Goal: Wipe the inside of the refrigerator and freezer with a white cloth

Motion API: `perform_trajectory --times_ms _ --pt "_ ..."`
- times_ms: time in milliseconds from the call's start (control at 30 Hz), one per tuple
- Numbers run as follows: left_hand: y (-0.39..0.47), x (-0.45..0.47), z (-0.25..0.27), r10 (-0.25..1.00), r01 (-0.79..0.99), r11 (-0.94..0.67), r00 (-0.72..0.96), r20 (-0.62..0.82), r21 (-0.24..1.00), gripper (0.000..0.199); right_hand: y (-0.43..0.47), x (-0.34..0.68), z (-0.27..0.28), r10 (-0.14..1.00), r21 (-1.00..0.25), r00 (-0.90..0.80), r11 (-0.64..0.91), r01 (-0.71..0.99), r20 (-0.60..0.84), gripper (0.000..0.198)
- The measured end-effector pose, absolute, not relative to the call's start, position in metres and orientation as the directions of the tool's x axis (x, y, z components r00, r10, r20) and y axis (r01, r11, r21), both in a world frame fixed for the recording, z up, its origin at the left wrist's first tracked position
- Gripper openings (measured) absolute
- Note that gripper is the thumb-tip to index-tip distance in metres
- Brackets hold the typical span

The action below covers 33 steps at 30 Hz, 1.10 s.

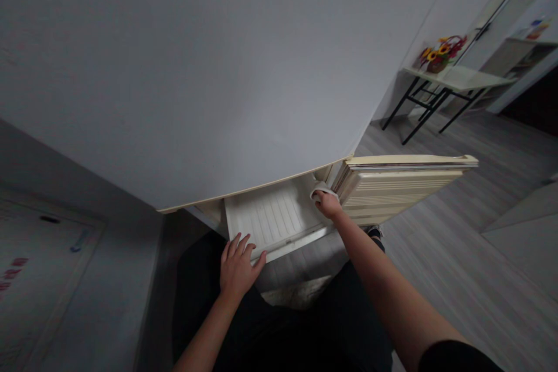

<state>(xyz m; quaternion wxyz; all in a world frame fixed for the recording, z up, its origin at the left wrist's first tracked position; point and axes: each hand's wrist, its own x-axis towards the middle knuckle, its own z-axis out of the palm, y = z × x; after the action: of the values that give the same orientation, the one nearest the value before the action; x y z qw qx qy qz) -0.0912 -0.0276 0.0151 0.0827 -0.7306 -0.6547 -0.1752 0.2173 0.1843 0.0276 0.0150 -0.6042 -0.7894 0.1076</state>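
A white ribbed tray [270, 215] sticks out from a low cabinet compartment that looks like part of a refrigerator. On the tray's front left corner rests my left hand [239, 264], its fingers spread over the rim. My right hand [326, 203] is closed around a white cloth [318, 186] at the tray's right side, near the hinge. Part of the cloth is hidden by the fingers. To the right, the cream compartment door [405, 189] stands swung open, showing its ridged inner face.
A large pale panel [218, 81] with a cream lower edge rises above the tray. At the far right, a small table [471, 78] with dark legs bears a flower basket [438, 58]. Grey plank floor [436, 256] runs along the right. A white door [39, 267] is at left.
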Motion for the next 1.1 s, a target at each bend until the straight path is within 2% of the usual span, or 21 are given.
perform_trajectory --times_ms 567,900,1100 --pt "-0.0258 -0.091 0.0164 0.935 0.981 -0.124 0.066 0.348 0.147 0.034 0.1863 0.2198 0.0233 0.95 -0.206 -0.302 0.281 0.937 -0.079 0.043" --pt "-0.0257 -0.0885 0.0176 0.918 0.987 -0.139 0.099 0.384 0.078 0.035 0.1871 0.2215 0.0205 0.948 -0.24 -0.314 0.292 0.926 -0.058 0.039" --pt "-0.0274 -0.0894 0.0181 0.93 0.986 -0.134 0.092 0.357 0.097 0.033 0.1868 0.2204 0.023 0.946 -0.259 -0.322 0.303 0.917 -0.032 0.043"
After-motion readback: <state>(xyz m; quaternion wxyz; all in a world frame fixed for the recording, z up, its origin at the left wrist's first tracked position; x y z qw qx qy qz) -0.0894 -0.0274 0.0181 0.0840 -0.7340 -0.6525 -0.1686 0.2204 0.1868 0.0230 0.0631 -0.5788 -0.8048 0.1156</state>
